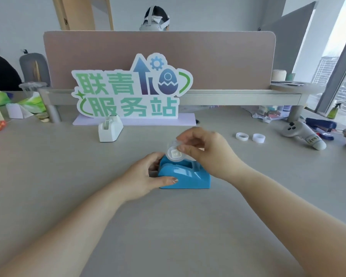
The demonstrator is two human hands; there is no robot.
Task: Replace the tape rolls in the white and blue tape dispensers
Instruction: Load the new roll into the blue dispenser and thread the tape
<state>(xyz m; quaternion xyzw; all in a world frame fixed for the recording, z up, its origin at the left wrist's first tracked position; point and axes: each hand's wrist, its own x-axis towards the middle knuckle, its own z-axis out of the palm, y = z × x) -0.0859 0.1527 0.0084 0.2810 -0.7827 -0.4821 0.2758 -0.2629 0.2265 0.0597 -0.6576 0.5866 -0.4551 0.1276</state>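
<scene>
A blue tape dispenser [188,176] sits on the grey desk in front of me. My left hand [146,176] grips its left end, thumb along the near side. My right hand [204,148] pinches a clear tape roll on a white hub [174,153] just above the dispenser's cradle. A white tape dispenser [109,129] stands further back on the left, apart from both hands. Two white rings, a wider tape ring [242,136] and a second tape ring [258,138], lie on the desk to the right.
A large cut-out sign [132,90] stands behind the white dispenser against a desk divider [218,56]. A grey game controller [302,134] and a blue stapler [322,124] lie at the far right. Bags and boxes crowd the left edge. Another person sits behind the divider.
</scene>
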